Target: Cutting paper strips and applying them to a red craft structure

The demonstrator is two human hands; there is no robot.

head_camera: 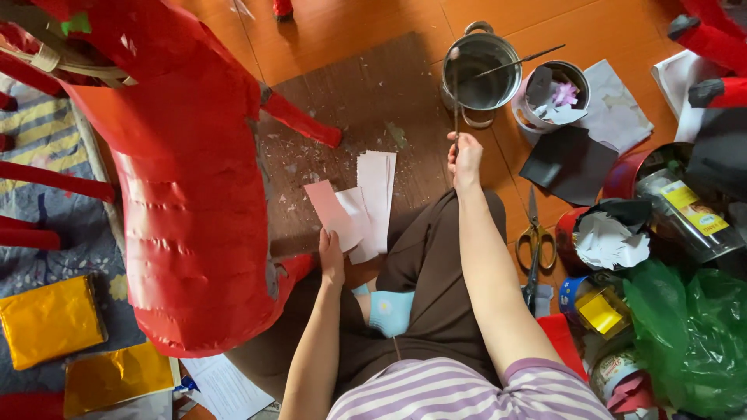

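The right hand had its fingers pinched shut on a thin brush handle reaching ahead into the steel pot, seemingly loading paste, while the left hand gripped pink paper strips beside the red papier-mâché figure, likely needing coating.

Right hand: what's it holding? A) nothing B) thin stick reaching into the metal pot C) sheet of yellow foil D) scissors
B: the right hand grips a thin stick that runs up into the metal pot; the scissors lie untouched on the floor beside the forearm.
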